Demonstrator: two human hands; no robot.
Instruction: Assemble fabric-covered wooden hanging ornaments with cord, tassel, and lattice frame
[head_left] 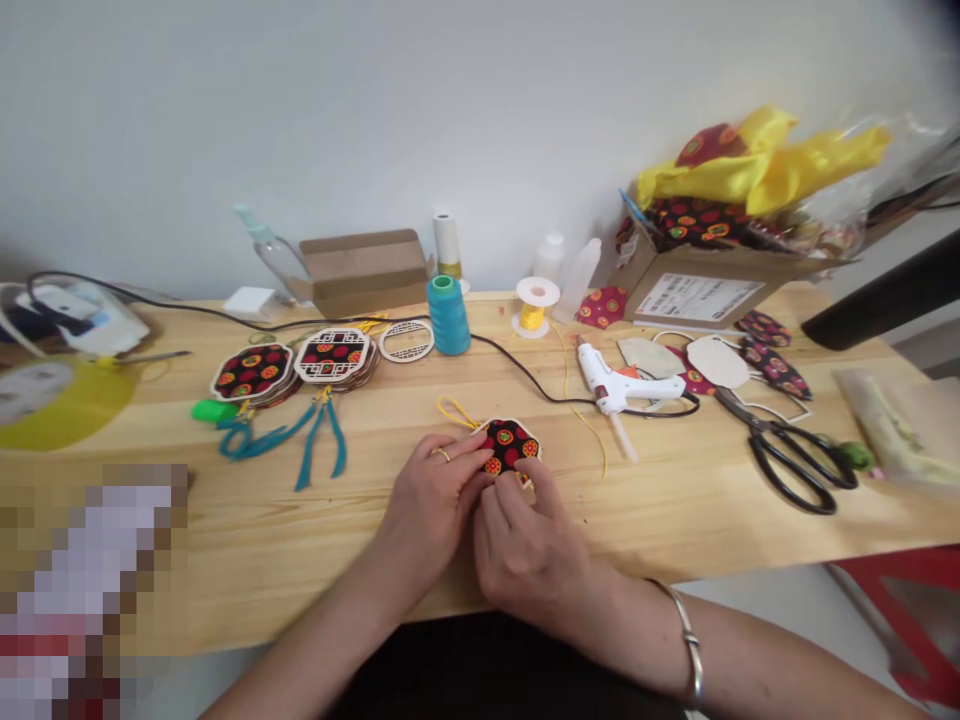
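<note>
Near the table's front edge, my two hands meet at an octagonal fabric pendant with a pale wooden rim, black and red patterned cloth and a yellow cord loop. My left hand grips its left side, fingers over the cloth. At the lower edge, my right hand has its fingers pinched together; whatever they pinch is hidden. Left of my hands lie two stacks of similar pendants, one topped with plain patterned cloth, the other with a wooden lattice. Teal tassels trail from them.
A teal thread cone, a yellow cord spool and a white glue gun stand or lie beyond my hands. Black-handled scissors are at right. A cardboard box holds fabric. A black cable crosses the table.
</note>
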